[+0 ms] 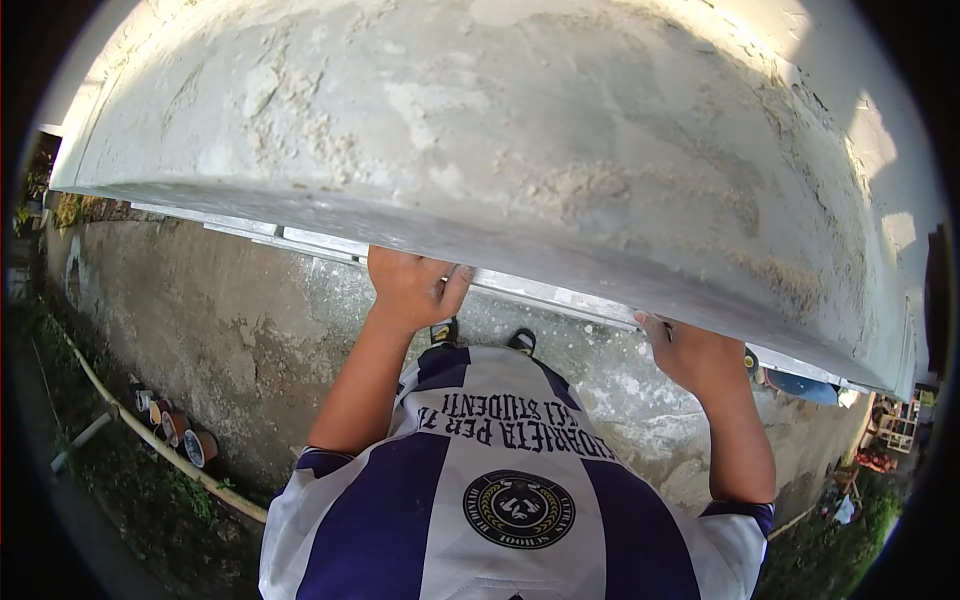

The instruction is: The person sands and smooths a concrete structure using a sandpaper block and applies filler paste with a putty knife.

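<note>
A rough grey plastered slab or ledge [480, 130] fills the upper part of the view, with crusty patches on its surface. Under its lower edge runs a pale, light-coloured strip [550, 292]. My left hand [408, 285] reaches up to this edge left of centre, its fingertips hidden behind the slab and the thumb bent beside them. To the right, my right hand [695, 352] is at the same edge, thumb raised against the strip and the other fingers hidden under the slab. What either hand grips, if anything, cannot be made out.
Below lies a worn concrete floor [220, 320]. My sandalled feet [521, 341] stand under the slab. Several plant pots [201, 448] and a bamboo pole [150, 435] are at the left. A dark blue rounded object [803, 387] shows at the right, with mixed items beyond.
</note>
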Demonstrator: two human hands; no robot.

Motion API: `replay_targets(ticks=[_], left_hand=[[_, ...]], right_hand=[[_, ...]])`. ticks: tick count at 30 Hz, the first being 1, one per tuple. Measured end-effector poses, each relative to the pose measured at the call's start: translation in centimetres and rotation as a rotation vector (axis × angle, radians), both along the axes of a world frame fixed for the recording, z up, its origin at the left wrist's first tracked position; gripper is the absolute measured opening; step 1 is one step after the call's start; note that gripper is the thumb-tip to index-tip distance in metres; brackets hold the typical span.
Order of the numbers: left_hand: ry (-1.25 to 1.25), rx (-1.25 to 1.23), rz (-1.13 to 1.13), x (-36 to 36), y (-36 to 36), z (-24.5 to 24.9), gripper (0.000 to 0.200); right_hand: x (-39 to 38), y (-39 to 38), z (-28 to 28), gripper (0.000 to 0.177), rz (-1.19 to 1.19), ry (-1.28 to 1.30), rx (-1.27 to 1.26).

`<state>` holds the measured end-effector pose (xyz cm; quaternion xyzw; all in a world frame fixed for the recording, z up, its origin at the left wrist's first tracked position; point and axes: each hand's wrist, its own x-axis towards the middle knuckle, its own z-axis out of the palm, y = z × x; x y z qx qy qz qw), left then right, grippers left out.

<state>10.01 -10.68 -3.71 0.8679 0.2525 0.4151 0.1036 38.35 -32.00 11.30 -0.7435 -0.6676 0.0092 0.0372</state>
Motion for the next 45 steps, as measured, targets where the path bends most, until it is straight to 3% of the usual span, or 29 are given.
replay_targets(ticks=[3,9,14,18,21,24,27,30,33,36,42,45], left_hand=[[0.019,0.017,0.004,0.0,0.1,-0.2,0.022],[0.02,0.017,0.001,0.2,0.0,1.0,0.024],[0.095,-0.074,-0.029,-0.5,0.3,-2.8,0.026],[0.052,-0.055,0.029,0.1,0.0,-1.4,0.026],[0.058,-0.001,0.044,0.4,-0.3,1.4,0.024],[0.022,0.023,0.047,0.7,-0.3,2.7,0.024],[0.024,0.049,0.056,0.9,-0.2,2.7,0.023],[0.02,0.02,0.052,0.6,-0.5,2.5,0.023],[0.027,0.06,0.074,0.6,-0.4,2.7,0.023],[0.015,0.113,0.06,1.0,-0.3,3.3,0.022],[-0.002,0.131,0.06,1.3,0.0,3.9,0.019],[0.017,0.078,0.056,1.0,-0.2,3.2,0.02]], right_hand=[[-1.4,1.9,-0.5,0.033,0.085,-0.087,0.096],[-3.4,5.0,-0.2,0.034,-0.053,0.065,-0.213],[-0.6,1.8,0.5,0.034,-0.026,0.088,-0.071],[-1.0,2.9,-0.5,0.033,0.104,0.046,0.09],[-4.5,5.7,0.4,0.035,0.01,-0.068,-0.148],[-4.1,5.6,-0.3,0.035,0.029,-0.023,-0.088],[-2.8,4.3,1.0,0.035,-0.045,-0.012,-0.18],[-1.5,1.9,0.4,0.034,0.04,-0.062,0.02],[-2.6,2.9,0.7,0.036,0.031,-0.123,0.023],[-5.5,6.8,1.7,0.037,-0.141,-0.023,-0.376],[-4.3,5.8,1.4,0.038,-0.205,0.096,-0.294],[-2.3,2.5,1.3,0.036,-0.142,-0.015,-0.122]])
